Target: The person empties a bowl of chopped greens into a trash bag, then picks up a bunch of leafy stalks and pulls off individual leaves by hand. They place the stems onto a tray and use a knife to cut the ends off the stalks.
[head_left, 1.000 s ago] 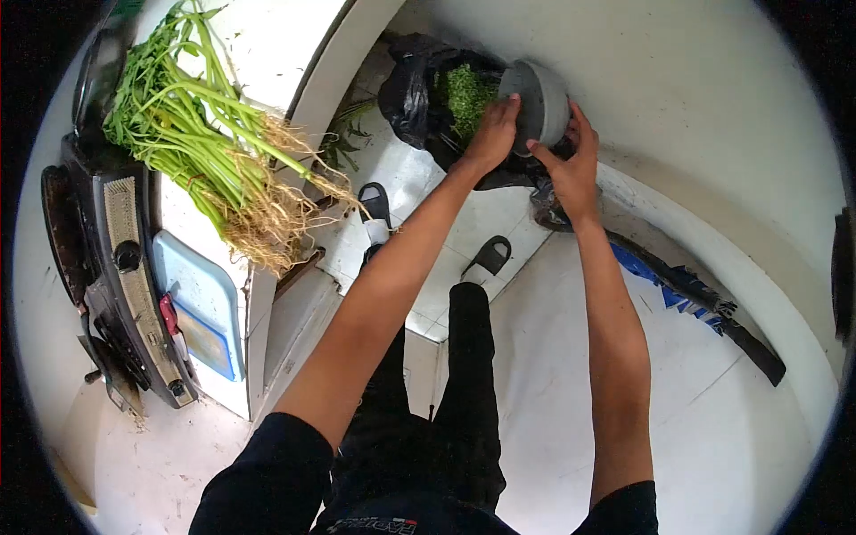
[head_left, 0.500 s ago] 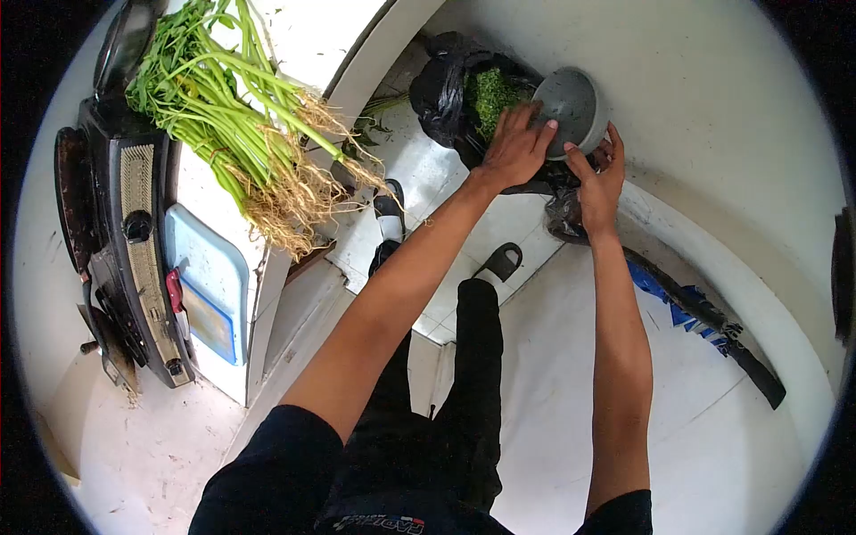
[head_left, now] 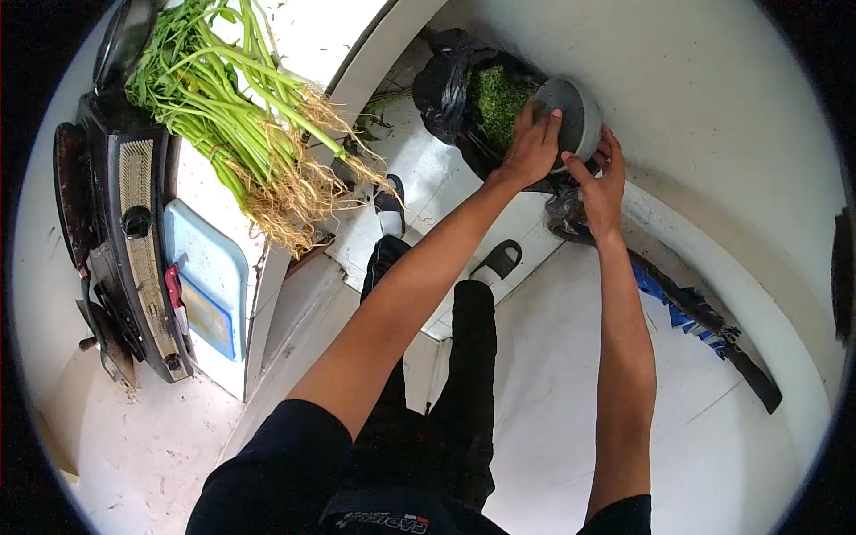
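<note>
A round grey bowl [head_left: 578, 118] is tipped on its side, its mouth facing left towards a black plastic bag [head_left: 444, 100]. My right hand [head_left: 603, 183] grips the bowl's near rim between thumb and fingers. At the mouth of the bowl is my left hand [head_left: 533, 150], fingers stretched out and the thumb over the bowl's inside. Finely chopped greens [head_left: 499, 102] lie in the bag, just beyond my left fingers. Part of the bowl's lower rim is hidden by my hands.
Long green stalks with roots [head_left: 254, 147] lie on the white counter at left. Beside them are a pale blue tray [head_left: 207, 236], a red-handled knife [head_left: 174, 285] and a black stove [head_left: 134, 241]. A folded umbrella [head_left: 704, 325] lies along the wall at right.
My left hand has shifted slightly right, further over the bowl's mouth. The bowl has moved a little and its mouth is turned more towards the bag.
</note>
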